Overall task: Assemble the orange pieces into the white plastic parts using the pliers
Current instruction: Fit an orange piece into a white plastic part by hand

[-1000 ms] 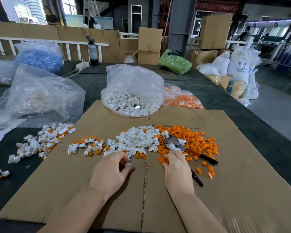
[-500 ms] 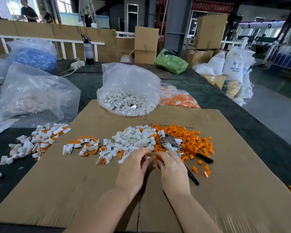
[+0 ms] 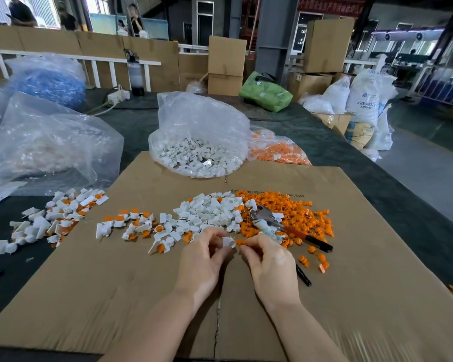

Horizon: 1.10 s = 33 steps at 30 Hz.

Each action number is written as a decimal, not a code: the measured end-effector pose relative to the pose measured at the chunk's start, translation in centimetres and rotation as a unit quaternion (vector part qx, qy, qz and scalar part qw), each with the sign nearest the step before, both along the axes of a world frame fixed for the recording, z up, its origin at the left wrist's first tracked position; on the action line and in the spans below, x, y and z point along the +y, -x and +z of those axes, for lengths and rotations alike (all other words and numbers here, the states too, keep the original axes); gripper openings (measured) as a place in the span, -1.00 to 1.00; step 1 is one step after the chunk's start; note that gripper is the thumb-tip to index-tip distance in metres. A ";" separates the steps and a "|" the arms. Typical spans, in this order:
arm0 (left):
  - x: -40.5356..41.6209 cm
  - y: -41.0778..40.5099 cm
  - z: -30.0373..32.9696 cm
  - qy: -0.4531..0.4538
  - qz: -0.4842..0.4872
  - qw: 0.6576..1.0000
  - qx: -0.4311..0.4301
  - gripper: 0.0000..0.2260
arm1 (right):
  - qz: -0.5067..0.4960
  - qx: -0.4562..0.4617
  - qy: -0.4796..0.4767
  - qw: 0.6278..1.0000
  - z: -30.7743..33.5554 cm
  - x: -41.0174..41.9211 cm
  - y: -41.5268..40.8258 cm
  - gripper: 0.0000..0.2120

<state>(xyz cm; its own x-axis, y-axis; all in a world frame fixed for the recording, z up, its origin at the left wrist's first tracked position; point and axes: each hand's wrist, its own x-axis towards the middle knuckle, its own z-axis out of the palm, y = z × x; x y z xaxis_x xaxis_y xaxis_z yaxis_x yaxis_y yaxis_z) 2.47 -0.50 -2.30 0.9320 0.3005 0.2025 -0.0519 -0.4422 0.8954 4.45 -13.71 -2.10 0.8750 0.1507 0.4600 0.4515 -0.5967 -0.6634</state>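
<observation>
While many joined pieces already lie at nine o'clock, large loose heaps remain. The left hand (image 3: 203, 259) pinches a white plastic part (image 3: 228, 242), the right hand (image 3: 270, 259) pinches an orange piece (image 3: 239, 242) against it; the pliers (image 3: 275, 224) lie unused at two o'clock. At twelve o'clock, one clear bag (image 3: 199, 131) holds white parts, another bag (image 3: 277, 151) orange pieces.

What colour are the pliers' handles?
Red near the head, black at the grip ends, on the pliers; head view.
</observation>
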 end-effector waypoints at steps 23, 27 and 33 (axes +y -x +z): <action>0.0 0.3 -0.1 0.023 -0.029 0.999 0.013 -0.86 | 0.046 0.013 0.040 0.998 -0.4 0.1 -0.1 -0.88; 0.2 0.0 -0.1 0.076 -0.016 0.997 0.025 -0.91 | 0.048 0.027 -0.017 0.998 -0.2 0.1 -0.1 -0.88; 0.2 -0.1 -0.1 0.055 -0.023 0.998 0.029 -0.89 | 0.075 -0.022 -0.002 0.997 0.2 0.0 0.1 -0.75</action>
